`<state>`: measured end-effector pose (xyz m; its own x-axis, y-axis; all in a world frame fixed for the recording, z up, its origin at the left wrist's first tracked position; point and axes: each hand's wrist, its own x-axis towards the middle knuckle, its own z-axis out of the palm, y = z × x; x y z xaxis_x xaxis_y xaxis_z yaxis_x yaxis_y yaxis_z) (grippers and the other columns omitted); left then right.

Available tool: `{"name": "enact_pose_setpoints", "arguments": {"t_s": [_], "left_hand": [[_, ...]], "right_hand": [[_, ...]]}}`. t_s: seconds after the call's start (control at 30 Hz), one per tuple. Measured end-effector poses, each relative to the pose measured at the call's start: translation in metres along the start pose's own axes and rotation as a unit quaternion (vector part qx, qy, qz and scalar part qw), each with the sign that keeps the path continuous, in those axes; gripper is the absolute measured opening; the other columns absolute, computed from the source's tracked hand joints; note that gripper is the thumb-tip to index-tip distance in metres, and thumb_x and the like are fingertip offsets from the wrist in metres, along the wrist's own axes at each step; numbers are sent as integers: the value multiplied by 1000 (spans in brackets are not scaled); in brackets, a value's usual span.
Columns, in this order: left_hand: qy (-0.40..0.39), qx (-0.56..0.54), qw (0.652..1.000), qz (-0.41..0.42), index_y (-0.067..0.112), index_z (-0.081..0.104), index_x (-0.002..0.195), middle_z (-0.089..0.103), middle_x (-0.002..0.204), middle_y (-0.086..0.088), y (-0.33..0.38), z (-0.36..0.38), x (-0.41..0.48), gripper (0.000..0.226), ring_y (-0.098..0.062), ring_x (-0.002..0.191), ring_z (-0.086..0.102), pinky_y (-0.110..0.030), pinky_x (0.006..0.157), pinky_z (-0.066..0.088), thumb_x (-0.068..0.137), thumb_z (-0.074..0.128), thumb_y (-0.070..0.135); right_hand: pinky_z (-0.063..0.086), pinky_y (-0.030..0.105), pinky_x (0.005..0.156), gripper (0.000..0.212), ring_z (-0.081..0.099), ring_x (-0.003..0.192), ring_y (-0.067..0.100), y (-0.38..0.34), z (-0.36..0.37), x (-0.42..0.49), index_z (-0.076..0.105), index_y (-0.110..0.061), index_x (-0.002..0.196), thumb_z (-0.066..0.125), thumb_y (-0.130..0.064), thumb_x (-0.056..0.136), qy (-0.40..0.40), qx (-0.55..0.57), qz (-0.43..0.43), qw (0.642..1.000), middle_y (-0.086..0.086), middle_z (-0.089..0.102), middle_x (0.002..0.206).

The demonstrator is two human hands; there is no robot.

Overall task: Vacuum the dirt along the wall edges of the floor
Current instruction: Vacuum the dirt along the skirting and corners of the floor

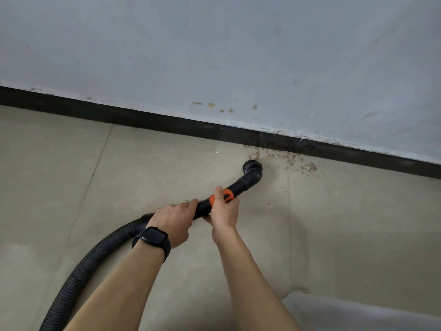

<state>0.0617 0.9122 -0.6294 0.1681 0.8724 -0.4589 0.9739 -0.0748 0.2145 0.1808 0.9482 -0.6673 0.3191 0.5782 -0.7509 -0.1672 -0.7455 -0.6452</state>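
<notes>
Leftmost, the ribbed black hose trails over the tiled floor to my left hand, fingers wrapped round the vacuum tube. Just ahead, my right hand grips its orange collar — the round brush nozzle sits beside the brown dirt strewn against the black skirting.

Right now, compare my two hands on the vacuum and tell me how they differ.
The left hand grips the wand farther back, near where the ribbed hose joins. The right hand grips farther forward, at the orange collar. The left wrist carries a black smartwatch and a finger wears a ring. The right hand shows neither. Both hands curl round the same black wand.
</notes>
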Motion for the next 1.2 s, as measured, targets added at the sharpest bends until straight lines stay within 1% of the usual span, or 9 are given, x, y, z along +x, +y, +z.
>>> {"name": "enact_pose_setpoints", "arguments": {"t_s": [0.4, 0.63, 0.77, 0.83, 0.93, 0.97, 1.03, 1.1, 1.2], "left_hand": [[16, -10, 1000, -6, 21, 31, 137, 54, 122, 0, 6, -1, 13, 44, -25, 102, 61, -35, 69, 45, 97, 48, 21], [21, -15, 1000, -13, 19, 32, 136, 54, 121, 0, 3, -1, 20, 42, -26, 100, 61, -34, 66, 41, 97, 48, 21], [21, -22, 999, -19, 18, 35, 130, 55, 116, -1, 1, -1, 23, 37, -26, 96, 62, -35, 65, 43, 96, 50, 19], [19, -27, 999, -21, 17, 37, 126, 56, 113, -2, 0, -3, 24, 34, -27, 94, 62, -37, 67, 46, 95, 51, 18], [-6, -32, 999, -16, 16, 39, 122, 56, 113, -3, 2, -7, 27, 32, -29, 95, 62, -37, 68, 45, 93, 52, 17], [-18, -30, 999, -14, 16, 40, 122, 56, 114, -3, 3, -10, 27, 31, -30, 96, 62, -36, 69, 46, 93, 53, 18], [-34, -33, 999, -10, 17, 43, 120, 57, 114, -3, 6, -16, 29, 31, -29, 98, 60, -37, 75, 48, 92, 55, 21], [-40, -51, 998, -11, 19, 45, 119, 58, 113, -2, 13, -21, 30, 30, -28, 99, 59, -37, 80, 50, 92, 56, 24], [-22, -84, 996, -8, 22, 48, 117, 59, 108, -1, 24, -19, 26, 27, -26, 95, 59, -37, 78, 50, 91, 56, 27]], "right_hand": [[58, 53, 94, 43, 65, 101, 27, -13, 1, 19, 47, -15, 130, 62, -43, 100, -3, -20, -8, 1000, 6, 62, 105], [59, 53, 92, 38, 67, 98, 27, -20, 7, 24, 48, -17, 121, 61, -45, 99, -10, -38, -19, 999, 6, 63, 102], [60, 53, 90, 40, 66, 94, 24, -25, 11, 26, 48, -14, 124, 60, -44, 99, -14, -51, -16, 998, 7, 65, 102], [62, 52, 86, 42, 67, 95, 27, -31, 12, 25, 46, -13, 127, 60, -42, 100, -20, -61, 4, 998, 10, 66, 106], [63, 46, 67, 37, 69, 97, 32, -50, 8, 18, 44, -11, 126, 60, -34, 102, -60, -48, 74, 994, 15, 63, 115], [63, 45, 64, 35, 70, 94, 33, -59, 4, 15, 45, -10, 123, 61, -32, 102, -78, -60, 98, 990, 17, 64, 115], [63, 44, 70, 34, 73, 92, 33, -74, -9, 16, 48, -8, 120, 64, -32, 101, -114, -131, 121, 977, 18, 67, 111], [63, 41, 73, 39, 75, 93, 33, -87, -23, 17, 47, -9, 121, 65, -36, 100, -155, -212, 107, 959, 18, 70, 109], [62, 36, 68, 49, 78, 86, 31, -98, -41, 23, 46, -10, 130, 67, -41, 98, -182, -277, 85, 940, 20, 74, 109]]}}
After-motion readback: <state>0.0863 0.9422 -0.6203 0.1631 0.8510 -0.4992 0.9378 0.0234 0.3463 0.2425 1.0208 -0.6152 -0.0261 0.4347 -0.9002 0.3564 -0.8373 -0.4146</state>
